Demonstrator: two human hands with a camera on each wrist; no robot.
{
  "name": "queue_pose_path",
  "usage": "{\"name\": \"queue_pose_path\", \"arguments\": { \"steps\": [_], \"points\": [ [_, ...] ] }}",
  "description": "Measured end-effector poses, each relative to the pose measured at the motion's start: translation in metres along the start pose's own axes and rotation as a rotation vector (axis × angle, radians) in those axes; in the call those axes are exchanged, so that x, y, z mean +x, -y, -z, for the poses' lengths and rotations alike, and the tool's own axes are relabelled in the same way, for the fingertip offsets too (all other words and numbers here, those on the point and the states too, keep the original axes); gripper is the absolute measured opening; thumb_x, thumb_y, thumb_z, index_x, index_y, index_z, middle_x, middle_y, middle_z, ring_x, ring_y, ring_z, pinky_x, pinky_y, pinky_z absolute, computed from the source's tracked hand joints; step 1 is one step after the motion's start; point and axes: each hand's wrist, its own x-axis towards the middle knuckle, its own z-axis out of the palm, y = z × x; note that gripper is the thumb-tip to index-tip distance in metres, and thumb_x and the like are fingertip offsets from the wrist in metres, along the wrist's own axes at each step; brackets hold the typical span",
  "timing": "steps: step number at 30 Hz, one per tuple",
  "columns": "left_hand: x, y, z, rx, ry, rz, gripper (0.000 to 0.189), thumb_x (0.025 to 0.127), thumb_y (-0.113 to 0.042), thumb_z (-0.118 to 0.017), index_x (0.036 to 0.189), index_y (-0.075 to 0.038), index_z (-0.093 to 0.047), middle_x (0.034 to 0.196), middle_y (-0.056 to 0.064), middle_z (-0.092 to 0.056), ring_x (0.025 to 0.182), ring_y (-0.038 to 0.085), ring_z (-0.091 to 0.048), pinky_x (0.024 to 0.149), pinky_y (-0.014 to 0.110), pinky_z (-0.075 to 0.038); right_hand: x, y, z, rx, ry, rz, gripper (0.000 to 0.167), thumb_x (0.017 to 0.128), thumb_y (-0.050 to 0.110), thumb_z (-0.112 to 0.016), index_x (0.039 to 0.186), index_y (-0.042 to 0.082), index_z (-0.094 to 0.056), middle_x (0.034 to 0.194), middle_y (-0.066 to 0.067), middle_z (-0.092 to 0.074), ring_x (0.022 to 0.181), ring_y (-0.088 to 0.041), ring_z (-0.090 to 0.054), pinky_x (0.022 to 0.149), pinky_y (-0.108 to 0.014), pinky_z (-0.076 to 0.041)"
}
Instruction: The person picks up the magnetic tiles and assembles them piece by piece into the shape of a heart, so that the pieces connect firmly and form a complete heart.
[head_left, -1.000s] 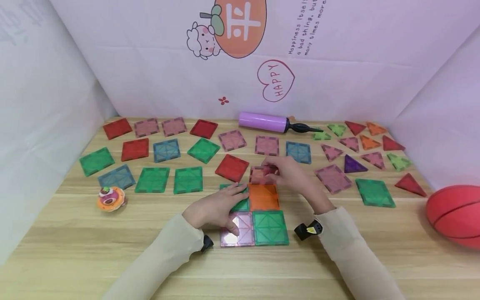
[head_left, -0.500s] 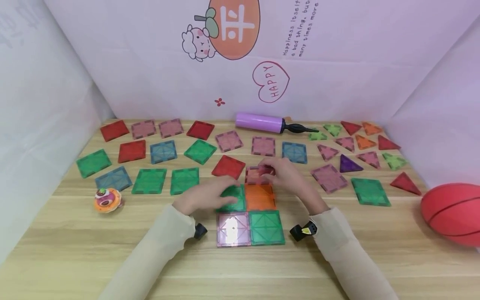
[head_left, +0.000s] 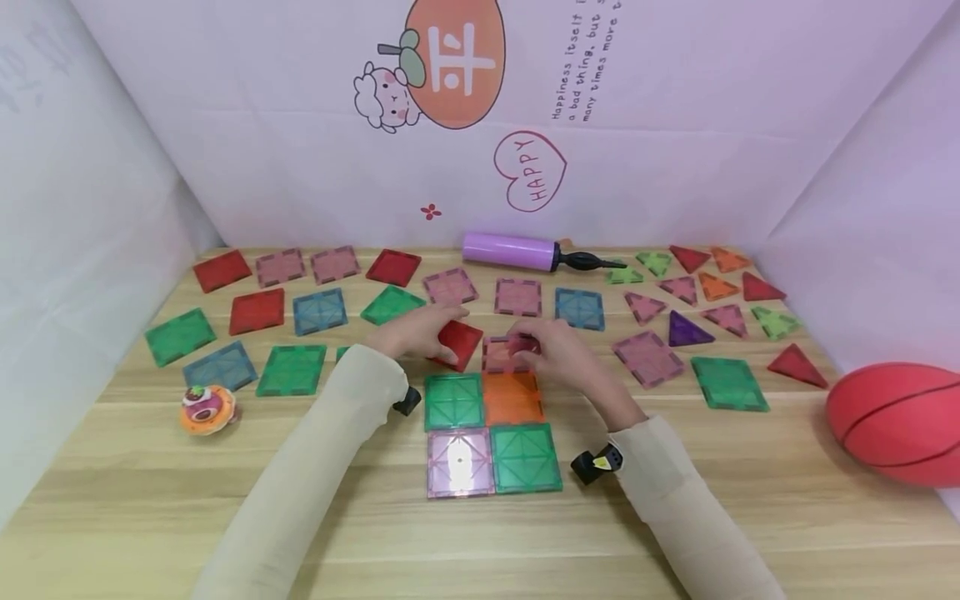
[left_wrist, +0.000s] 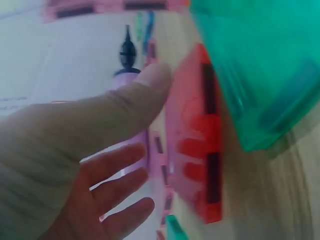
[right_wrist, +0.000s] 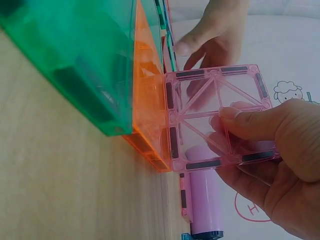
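My right hand [head_left: 558, 357] pinches a clear pink square magnetic tile [right_wrist: 200, 116] between thumb and fingers. That tile stands tilted up, one edge against the orange tile [head_left: 513, 400]. Beside the orange tile lies a green tile [head_left: 453, 402]; nearer me are a pink tile [head_left: 460, 467] and another green tile [head_left: 525, 458], the group forming a two-by-two block. My left hand [head_left: 416, 331] reaches over a red square tile [head_left: 462, 342] behind the block. In the left wrist view, the thumb is spread from the fingers, and the thumb tip is close to the red tile's edge.
Several square tiles lie to the left and back, such as a green one [head_left: 291, 371]. Triangles, including a purple one [head_left: 688, 330], lie at the right. A purple hand pump [head_left: 510, 251] is at the back wall, a donut-shaped toy [head_left: 207, 411] at left, a red ball [head_left: 896, 423] at right.
My left hand has lifted off the block's left tiles and moved forward to the red tile. My right hand keeps holding the pink tile in about the same place. The head view has shifted slightly.
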Motion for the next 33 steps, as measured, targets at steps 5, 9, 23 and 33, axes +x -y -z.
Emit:
{"name": "queue_pose_path", "arguments": {
  "steps": [5, 9, 23, 33],
  "points": [
    [0.005, 0.003, -0.005, 0.037, 0.038, 0.032, 0.071, 0.085, -0.022, -0.072, 0.146, -0.012, -0.038, 0.147, 0.01, -0.042, 0.127, 0.03, -0.043, 0.102, 0.044, -0.044, 0.001, 0.001, -0.002, 0.015, -0.007, 0.011, 0.011, 0.087, 0.007, -0.068, 0.098, 0.008, -0.066, 0.089, -0.006, -0.066, 0.075, -0.017, -0.055, 0.071, -0.031, -0.052],
    [0.005, 0.001, -0.007, 0.102, -0.013, 0.027, 0.063, 0.084, -0.028, -0.073, 0.139, -0.008, -0.048, 0.144, 0.013, -0.043, 0.131, 0.031, -0.039, 0.107, 0.045, -0.038, 0.002, 0.001, -0.002, 0.018, -0.025, 0.02, 0.01, 0.087, 0.006, -0.067, 0.097, 0.008, -0.065, 0.089, -0.006, -0.067, 0.075, -0.017, -0.056, 0.072, -0.033, -0.053],
    [0.002, 0.011, -0.012, 0.048, -0.008, 0.067, 0.07, 0.081, -0.037, -0.074, 0.14, -0.011, -0.046, 0.139, 0.014, -0.04, 0.128, 0.029, -0.035, 0.106, 0.047, -0.037, -0.001, -0.002, -0.001, 0.026, -0.035, 0.025, 0.01, 0.087, 0.006, -0.067, 0.096, 0.008, -0.065, 0.088, -0.006, -0.066, 0.076, -0.018, -0.058, 0.072, -0.035, -0.054],
    [0.006, 0.005, -0.008, 0.096, 0.011, 0.098, 0.064, 0.082, -0.035, -0.073, 0.129, 0.0, -0.045, 0.138, 0.016, -0.041, 0.13, 0.031, -0.035, 0.112, 0.045, -0.031, 0.001, -0.002, -0.003, 0.013, -0.017, 0.007, 0.01, 0.088, 0.007, -0.067, 0.098, 0.009, -0.064, 0.086, -0.005, -0.064, 0.073, -0.017, -0.054, 0.067, -0.029, -0.05]
  ]
}}
